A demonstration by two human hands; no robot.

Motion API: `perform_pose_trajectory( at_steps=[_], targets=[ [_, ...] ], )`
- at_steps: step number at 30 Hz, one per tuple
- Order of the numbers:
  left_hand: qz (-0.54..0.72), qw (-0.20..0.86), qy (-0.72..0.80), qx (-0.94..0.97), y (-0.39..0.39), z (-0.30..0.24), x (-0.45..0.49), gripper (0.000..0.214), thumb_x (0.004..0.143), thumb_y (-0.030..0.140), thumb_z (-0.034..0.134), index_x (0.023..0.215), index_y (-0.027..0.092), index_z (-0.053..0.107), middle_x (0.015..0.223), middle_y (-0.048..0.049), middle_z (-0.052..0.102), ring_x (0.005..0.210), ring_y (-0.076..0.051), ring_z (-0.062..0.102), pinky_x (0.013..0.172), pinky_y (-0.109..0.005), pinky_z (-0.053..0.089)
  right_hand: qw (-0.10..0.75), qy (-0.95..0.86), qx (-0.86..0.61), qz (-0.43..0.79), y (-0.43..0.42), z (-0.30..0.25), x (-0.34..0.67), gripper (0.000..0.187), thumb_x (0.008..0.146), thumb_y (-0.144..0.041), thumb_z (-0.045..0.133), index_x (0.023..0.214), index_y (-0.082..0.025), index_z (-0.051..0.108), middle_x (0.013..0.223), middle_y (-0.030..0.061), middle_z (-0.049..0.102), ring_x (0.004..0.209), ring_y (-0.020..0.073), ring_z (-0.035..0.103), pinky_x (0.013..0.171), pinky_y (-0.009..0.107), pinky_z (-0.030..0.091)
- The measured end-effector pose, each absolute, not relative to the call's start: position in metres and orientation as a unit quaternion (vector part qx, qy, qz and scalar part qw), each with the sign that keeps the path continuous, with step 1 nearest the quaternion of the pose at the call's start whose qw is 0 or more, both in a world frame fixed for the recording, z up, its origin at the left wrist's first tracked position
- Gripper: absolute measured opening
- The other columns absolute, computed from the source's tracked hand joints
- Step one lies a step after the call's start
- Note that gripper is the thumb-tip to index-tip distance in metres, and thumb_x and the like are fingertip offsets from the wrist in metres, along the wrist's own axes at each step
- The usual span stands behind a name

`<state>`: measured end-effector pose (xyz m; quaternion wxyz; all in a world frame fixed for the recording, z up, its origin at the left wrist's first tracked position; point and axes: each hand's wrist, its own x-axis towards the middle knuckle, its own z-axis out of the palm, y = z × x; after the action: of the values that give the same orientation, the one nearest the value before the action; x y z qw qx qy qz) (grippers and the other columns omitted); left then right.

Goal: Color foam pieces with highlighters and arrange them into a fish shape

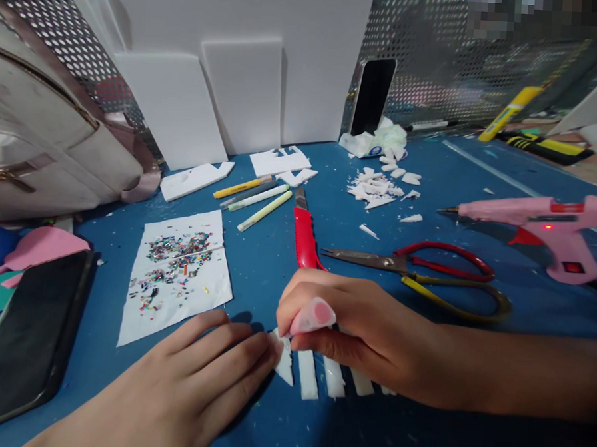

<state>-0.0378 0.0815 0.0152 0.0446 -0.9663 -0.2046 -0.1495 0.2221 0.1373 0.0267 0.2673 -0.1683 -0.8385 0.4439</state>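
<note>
The right hand (pixel 353 333) was curled shut around a small pink-capped stick (pixel 314 316), its tip pressed toward a row of white foam strips (pixel 306 374) lying on the blue bench (pixel 276 262) directly beneath the hands. The left hand (pixel 205 365) lay flat with fingers together and unclenched, fingertips pinning the end of the leftmost strip. The strips looked very light, thin and brittle, likely to snap or slide, so holding them flat by an end seemed the safest grip.

Just beyond the right hand lay a red box cutter (pixel 305 240) and red-and-yellow-handled scissors (pixel 426 273). To the left sat a white sheet (pixel 175 277) scattered with glitter. Farther back were several pens (pixel 254 198), foam scraps (pixel 380 188) and white foam boards (pixel 245 94) leaning upright. A pink glue gun (pixel 543 226) stood at the right with a red light showing. A dark phone (pixel 27 343) lay at the near left. No brand or writing could be read anywhere.
</note>
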Motion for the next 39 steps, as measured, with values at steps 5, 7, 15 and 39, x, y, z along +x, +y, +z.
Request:
perform_pose_trajectory(
  at_steps=[5, 7, 15, 39],
  targets=[
    [-0.148, 0.04, -0.203, -0.967, 0.0816, 0.0143, -0.0379, 0.045, 0.11, 0.012, 0.025, 0.132, 0.01, 0.064, 0.122, -0.0058, 0.07, 0.112, -0.022, 0.056, 0.113, -0.036, 0.026, 0.273, -0.838, -0.162, 0.444, 0.137, 0.0261, 0.2219, 0.017, 0.107, -0.03, 0.052, 0.098, -0.016, 0.057, 0.096, 0.007, 0.061, 0.083, 0.0168, 0.056, 0.078, 0.031, 0.047],
    [-0.142, 0.035, -0.205, -0.968, 0.0808, 0.013, -0.0386, 0.045, 0.11, 0.013, 0.025, 0.134, 0.01, 0.063, 0.124, -0.0059, 0.069, 0.114, -0.023, 0.055, 0.114, -0.037, 0.025, 0.272, -0.836, -0.165, 0.446, 0.1364, 0.0266, 0.2222, 0.017, 0.107, -0.029, 0.052, 0.097, -0.016, 0.057, 0.096, 0.0068, 0.061, 0.083, 0.0165, 0.056, 0.079, 0.031, 0.047],
    [-0.15, 0.038, -0.204, -0.967, 0.0814, 0.0127, -0.0389, 0.046, 0.11, 0.012, 0.024, 0.133, 0.01, 0.064, 0.122, -0.0059, 0.07, 0.113, -0.022, 0.057, 0.116, -0.036, 0.025, 0.273, -0.84, -0.166, 0.44, 0.1365, 0.028, 0.2228, 0.018, 0.108, -0.031, 0.051, 0.097, -0.017, 0.056, 0.096, 0.0067, 0.062, 0.083, 0.0165, 0.057, 0.078, 0.031, 0.048],
    [-0.138, 0.029, -0.204, -0.969, 0.079, 0.0083, -0.0411, 0.045, 0.11, 0.011, 0.024, 0.139, 0.008, 0.058, 0.127, -0.0083, 0.065, 0.118, -0.025, 0.051, 0.112, -0.04, 0.025, 0.262, -0.838, -0.158, 0.452, 0.1353, 0.0297, 0.2235, 0.016, 0.106, -0.025, 0.054, 0.097, -0.013, 0.059, 0.097, 0.0087, 0.063, 0.084, 0.0172, 0.057, 0.079, 0.032, 0.048]
  ],
)
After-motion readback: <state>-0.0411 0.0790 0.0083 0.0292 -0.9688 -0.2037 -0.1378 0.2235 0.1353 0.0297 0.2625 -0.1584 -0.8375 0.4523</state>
